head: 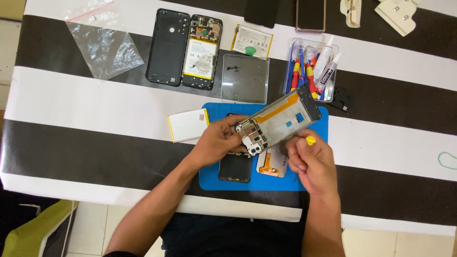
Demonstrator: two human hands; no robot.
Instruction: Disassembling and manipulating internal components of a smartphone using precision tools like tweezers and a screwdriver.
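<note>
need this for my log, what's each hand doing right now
Left hand: closed on the end of the opened phone frame.
Right hand: closed on a yellow-tipped tool.

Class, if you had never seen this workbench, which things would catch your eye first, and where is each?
At centre, the left hand holds an opened phone frame over a blue mat, while the right hand grips a yellow-topped tool. Behind lie a second opened phone and a clear tub of screwdrivers.
</note>
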